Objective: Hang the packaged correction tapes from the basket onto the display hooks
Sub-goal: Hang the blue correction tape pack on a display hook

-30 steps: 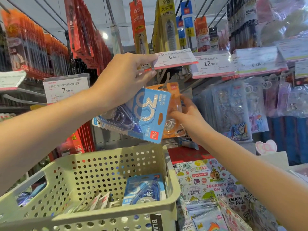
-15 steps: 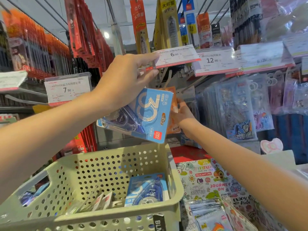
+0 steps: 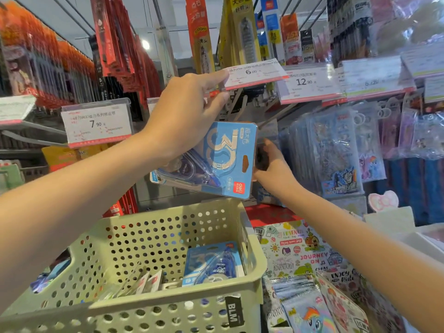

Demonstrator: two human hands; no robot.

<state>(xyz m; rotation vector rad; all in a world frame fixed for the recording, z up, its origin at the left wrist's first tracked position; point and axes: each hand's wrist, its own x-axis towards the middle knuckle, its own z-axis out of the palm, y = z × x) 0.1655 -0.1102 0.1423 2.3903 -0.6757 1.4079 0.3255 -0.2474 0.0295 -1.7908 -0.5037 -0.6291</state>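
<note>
My left hand (image 3: 185,116) is raised at the display, holding a blue packaged correction tape (image 3: 224,159) sideways against the palm. Its forefinger and thumb pinch and tip up the 6.00 price tag (image 3: 252,73). A grey display hook (image 3: 241,105) pokes out under that tag. My right hand (image 3: 274,167) reaches behind the blue pack and grips an orange pack. Only a sliver of that orange pack (image 3: 245,163) shows, through the blue pack's hang slot. The green perforated basket (image 3: 252,239) below holds another blue tape pack (image 3: 211,263) and several pale packs (image 3: 146,282).
A 7.90 tag (image 3: 96,124) juts out at the left and a 12.90 tag (image 3: 310,82) at the right. Red carded goods (image 3: 115,39) hang overhead. Clear sticker bags (image 3: 336,152) hang on the right. Colourful notebooks (image 3: 300,251) lie beside the basket.
My right hand has pushed the orange pack back and up behind the blue pack, so it is now almost fully hidden. My left hand still lifts the price tag.
</note>
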